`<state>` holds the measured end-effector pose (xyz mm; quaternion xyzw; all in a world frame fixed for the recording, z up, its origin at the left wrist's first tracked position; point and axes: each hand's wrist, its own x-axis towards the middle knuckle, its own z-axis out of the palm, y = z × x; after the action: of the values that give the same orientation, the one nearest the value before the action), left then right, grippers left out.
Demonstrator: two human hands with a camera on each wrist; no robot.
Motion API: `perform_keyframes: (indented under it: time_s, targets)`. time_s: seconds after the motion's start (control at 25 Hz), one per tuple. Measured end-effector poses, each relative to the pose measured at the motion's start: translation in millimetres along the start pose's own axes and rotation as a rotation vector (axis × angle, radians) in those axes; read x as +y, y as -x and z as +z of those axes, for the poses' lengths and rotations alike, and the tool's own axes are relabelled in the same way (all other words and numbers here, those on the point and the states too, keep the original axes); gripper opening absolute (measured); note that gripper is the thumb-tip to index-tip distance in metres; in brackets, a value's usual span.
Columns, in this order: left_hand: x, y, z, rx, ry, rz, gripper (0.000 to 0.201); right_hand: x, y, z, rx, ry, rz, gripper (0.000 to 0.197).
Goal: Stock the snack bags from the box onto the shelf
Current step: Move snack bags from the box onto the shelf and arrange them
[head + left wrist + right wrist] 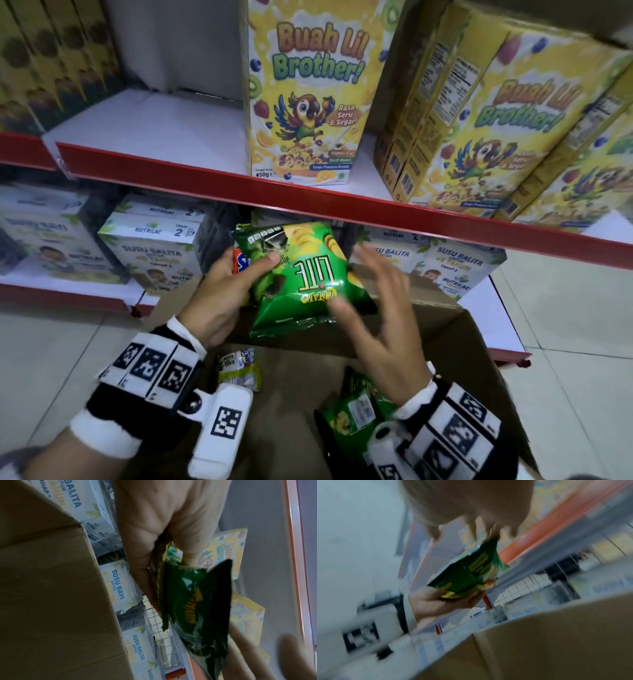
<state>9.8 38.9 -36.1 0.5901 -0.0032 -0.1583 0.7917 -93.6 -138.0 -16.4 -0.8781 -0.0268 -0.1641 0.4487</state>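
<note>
A green chip bag (301, 274) hangs upside down over the open cardboard box (445, 342). My left hand (239, 274) grips its left side, thumb on the front. A sliver of an orange pack (236, 262) shows behind the bag at that hand. My right hand (363, 284) is blurred, its fingers spread and straight at the bag's right edge. In the left wrist view the bag (193, 601) sticks out of the left hand (163, 520). The right wrist view shows the bag (467, 574) between the right hand's fingers (471, 527) and the left hand (440, 604).
Another green bag (352, 411) and a small yellow-white pack (239, 368) lie in the box. The upper shelf (154, 130) is bare on the left; yellow cereal boxes (305, 92) stand to the right. White milk-powder boxes (161, 253) fill the lower shelf.
</note>
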Motion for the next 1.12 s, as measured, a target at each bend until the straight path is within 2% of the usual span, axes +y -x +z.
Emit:
perform_keyframes:
  time_s: [0.04,0.12,0.2,0.32,0.4,0.48,0.52,0.56,0.68,0.72,0.8,0.88,0.96,1.04,1.08,1.12]
  targets:
    - [-0.1,-0.7,-1.5,-0.001,0.011,0.017,0.06,-0.9,-2.7,-0.8,0.058,-0.108,0.155,0.071]
    - [0.8,0.4,-4.2,-0.02,-0.015,0.059,0.059,2.2,-9.2,-0.5,-0.049,-0.429,0.434,0.075]
    - [4.1,3.1,-7.7,-0.007,-0.084,0.11,0.071,7.3,-16.8,-6.5,-0.128,-0.617,0.551,0.068]
    - [5.6,-4.0,-25.1,0.093,-0.143,0.139,0.08,6.0,-32.1,-33.5,-0.13,-0.511,0.449,0.043]
    - [5.6,-7.9,-32.8,0.085,-0.179,0.17,0.072,4.6,-42.9,-56.7,-0.261,-0.364,0.321,0.036]
    - [2.1,-7.3,-28.8,0.064,-0.257,0.174,0.049,2.0,-53.1,-67.8,-0.463,-0.23,0.272,0.042]
    - [0.2,-5.2,-23.9,0.052,-0.281,0.156,0.044,1.8,-56.9,-65.7,-0.536,-0.201,0.278,0.049]
    - [-1.5,-2.7,-19.0,0.025,-0.283,0.131,0.045,1.9,-61.0,-59.1,-0.551,-0.205,0.303,0.055]
    - [-5.8,3.5,-15.7,-0.227,-0.299,0.078,0.074,5.2,-68.1,-32.4,-0.409,-0.318,0.382,0.055]
    - [-7.0,7.1,-15.1,-0.334,-0.291,0.028,0.079,7.7,-68.6,-25.3,-0.39,-0.349,0.393,0.052]
    - [-14.1,12.2,-13.1,-0.484,-0.294,-0.078,0.074,16.1,-67.5,-14.9,-0.423,-0.416,0.412,0.043]
    - [-23.4,15.5,-8.8,-0.476,-0.321,-0.128,0.061,26.9,-61.3,-6.9,-0.457,-0.444,0.396,0.03]
    - [-30.5,12.3,-11.3,-0.378,-0.385,-0.128,0.055,44.2,-51.2,0.1,-0.347,-0.383,0.392,0.011]
    - [-32.0,5.3,-22.9,-0.28,-0.422,-0.13,0.053,73.0,-36.6,1.2,-0.164,-0.411,0.499,0.022]
    - [-30.6,2.6,-29.6,-0.24,-0.414,-0.14,0.054,89.8,-29.2,3.1,-0.153,-0.421,0.581,0.023]
    - [-29.1,0.9,-36.5,-0.208,-0.406,-0.147,0.054,108.4,-21.8,6.5,-0.218,-0.365,0.64,0.02]
